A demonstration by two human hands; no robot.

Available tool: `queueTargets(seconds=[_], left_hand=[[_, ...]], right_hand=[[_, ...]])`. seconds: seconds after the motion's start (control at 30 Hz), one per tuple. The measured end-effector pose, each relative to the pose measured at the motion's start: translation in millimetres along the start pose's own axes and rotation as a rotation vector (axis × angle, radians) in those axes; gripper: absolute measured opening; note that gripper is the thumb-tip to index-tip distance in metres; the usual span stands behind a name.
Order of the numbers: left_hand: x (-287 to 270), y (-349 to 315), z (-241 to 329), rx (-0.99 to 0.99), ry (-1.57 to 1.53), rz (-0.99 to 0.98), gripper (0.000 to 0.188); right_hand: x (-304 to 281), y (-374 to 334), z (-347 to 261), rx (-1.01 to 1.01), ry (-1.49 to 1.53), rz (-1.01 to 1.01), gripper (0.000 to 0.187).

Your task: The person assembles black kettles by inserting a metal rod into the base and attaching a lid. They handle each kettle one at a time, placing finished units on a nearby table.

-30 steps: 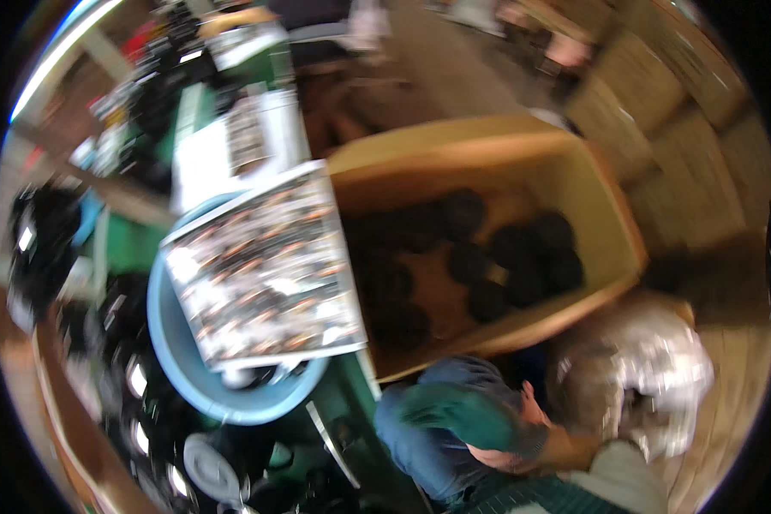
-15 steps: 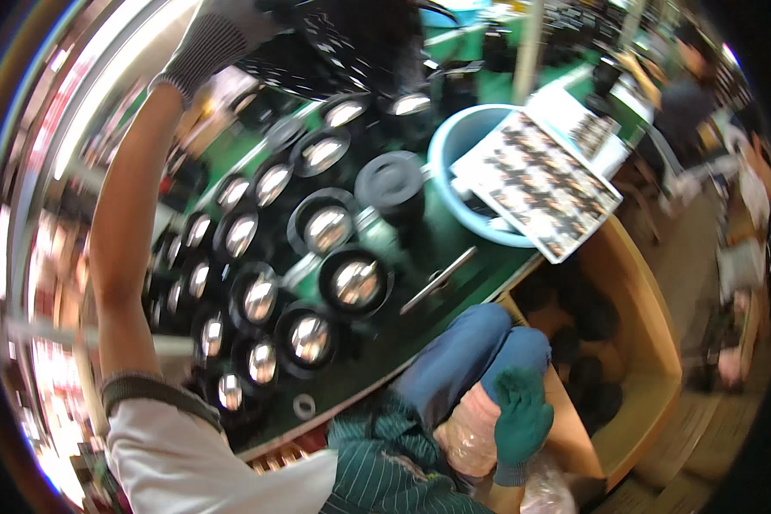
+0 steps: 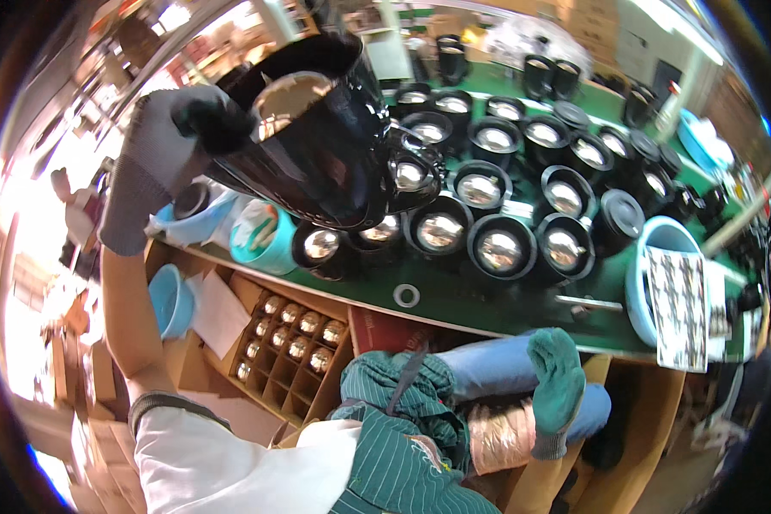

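My left hand point(image 3: 161, 141), in a grey knitted glove, is raised at the upper left and closed on a large glossy black jug point(image 3: 317, 158). The jug is tilted, its wide rim facing up and left, and a pale, shiny round surface shows inside. Its lower end hangs over the rows of black jugs point(image 3: 501, 248) with mirror-like silvery insides on the green table point(image 3: 360, 291). My right hand point(image 3: 557, 390), in a green-palmed glove, is held above my thigh with nothing in it, fingers extended close together.
Below the table's edge, a divided carton point(image 3: 295, 377) holds several silvery bulbs. A light blue basin point(image 3: 638, 283) with a patterned sheet point(image 3: 678, 308) stands at the right. A metal rod point(image 3: 589, 302) and a white ring point(image 3: 406, 295) lie near the front edge. A turquoise tub point(image 3: 270, 244) stands at the left.
The view has turned left, bringing the bulb carton and the tubs into sight. The held jug, partly cut off before, now shows more fully and lower in the picture. My right hand remains above my thigh.
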State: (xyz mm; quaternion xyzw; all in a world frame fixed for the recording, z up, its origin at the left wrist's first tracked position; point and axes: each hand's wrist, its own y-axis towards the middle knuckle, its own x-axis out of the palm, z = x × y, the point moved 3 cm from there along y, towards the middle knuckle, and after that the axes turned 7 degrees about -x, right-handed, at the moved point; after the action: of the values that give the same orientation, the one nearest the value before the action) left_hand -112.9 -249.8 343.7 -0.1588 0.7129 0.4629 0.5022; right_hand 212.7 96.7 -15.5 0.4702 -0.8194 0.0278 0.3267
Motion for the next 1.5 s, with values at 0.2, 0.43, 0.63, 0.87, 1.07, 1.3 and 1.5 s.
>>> queueTargets(seconds=[0.2,0.43,0.63,0.87,1.07,1.3,1.5], left_hand=[[-20,-65,-74,-0.251,-0.002,-0.041,0.025],[-8,-127,-206,-0.604,-0.062,0.002,0.026],[47,-268,-300,-1.037,-0.307,0.1,0.038],[200,-382,-338,-1.138,0.172,-0.319,0.051],[353,-452,-361,-1.466,0.189,-0.466,0.048],[429,-447,-366,-1.705,0.115,-0.33,0.054],[442,-418,-366,-1.677,-0.209,-0.479,0.051]], right_hand=[[28,2,36,0.155,-0.167,-0.03,0.059],[29,3,71,0.2,-0.17,0.002,0.059],[49,8,83,0.273,-0.258,-0.071,0.059],[63,8,105,0.4,-0.349,-0.047,0.052],[71,-6,102,0.45,-0.546,-0.047,0.052],[60,-48,80,0.543,-0.666,0.129,0.051],[59,-59,78,0.561,-0.687,0.196,0.051]])
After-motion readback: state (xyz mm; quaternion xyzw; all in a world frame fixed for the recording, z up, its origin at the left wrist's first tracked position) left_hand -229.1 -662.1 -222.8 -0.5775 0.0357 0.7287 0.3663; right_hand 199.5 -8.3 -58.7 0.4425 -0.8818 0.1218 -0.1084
